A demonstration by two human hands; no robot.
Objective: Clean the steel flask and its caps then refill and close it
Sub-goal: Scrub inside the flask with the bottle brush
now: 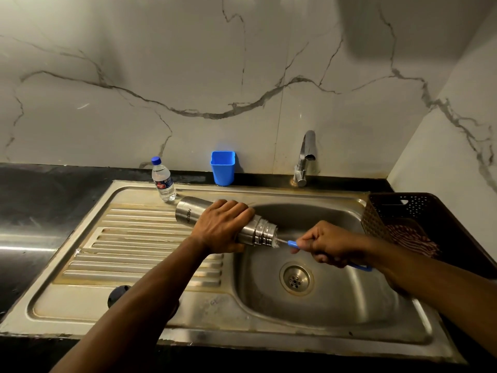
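Note:
The steel flask (188,211) lies nearly horizontal over the sink basin's left edge, its open threaded mouth pointing right. My left hand (224,224) grips it around the middle from above. My right hand (326,244) is closed on the blue handle of a bottle brush (292,244). The brush's wire stem runs into the flask's mouth, and white bristles show at the opening. A dark round cap (118,294) rests on the drainboard's front, partly hidden by my left forearm.
The steel sink (336,300) has a drain in the middle and a ribbed drainboard on the left. A tap (305,157) stands behind the basin. A small water bottle (163,180) and a blue cup (222,168) stand at the back. A brown basket (403,214) with a striped cloth sits right.

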